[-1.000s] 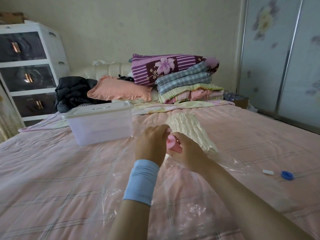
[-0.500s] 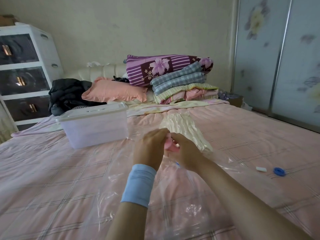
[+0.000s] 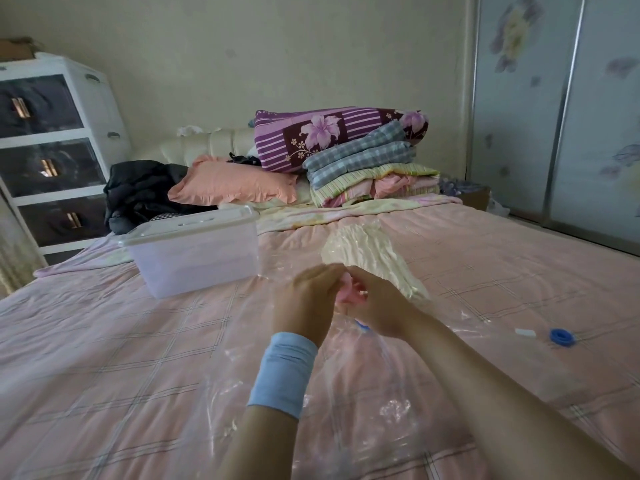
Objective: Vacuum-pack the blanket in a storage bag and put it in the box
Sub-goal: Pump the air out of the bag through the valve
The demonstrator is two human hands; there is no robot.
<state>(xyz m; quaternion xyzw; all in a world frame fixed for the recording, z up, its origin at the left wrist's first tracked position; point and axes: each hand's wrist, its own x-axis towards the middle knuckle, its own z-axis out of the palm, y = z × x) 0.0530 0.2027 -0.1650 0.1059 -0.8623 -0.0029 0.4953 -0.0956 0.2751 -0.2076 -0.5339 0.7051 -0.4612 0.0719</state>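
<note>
1. Nearest to us, the clear storage bag (image 3: 398, 410) lies flat on the pink checked bed (image 3: 104, 358). It spreads under both forearms and on past the hands.
2. A light blue wristband (image 3: 282, 372) sits on the left wrist, just behind the left hand (image 3: 308, 299).
3. The left hand and the right hand (image 3: 377, 306) meet above the bag, close together. Both are curled round a small pink pump (image 3: 349, 292) held between them. The left hand's fingertips are hidden behind its own back, so we judge its grip from the curl alone.
4. Just under the right hand, we see a blue valve (image 3: 362, 326) on the bag, below the pump.
5. Well off to the right of the right hand, a white clip (image 3: 525, 332) and a blue cap (image 3: 561, 337) lie on the bed, near each other but apart.
6. Just beyond the hands lies the cream blanket (image 3: 367, 258), squeezed into a narrow wrinkled strip. Clear plastic covers it, so we take it to be inside the bag.
7. Beyond and to the left of the left hand stands the box (image 3: 197, 254), of clear plastic, with its lid on.
8. Farther off, at the head of the bed, we see dark clothes (image 3: 138, 192), a peach pillow (image 3: 235, 183) and a stack of folded bedding (image 3: 363, 161).
9. Farthest away, a white drawer unit (image 3: 52, 150) stands to the far left and wardrobe doors (image 3: 554, 116) to the far right.
</note>
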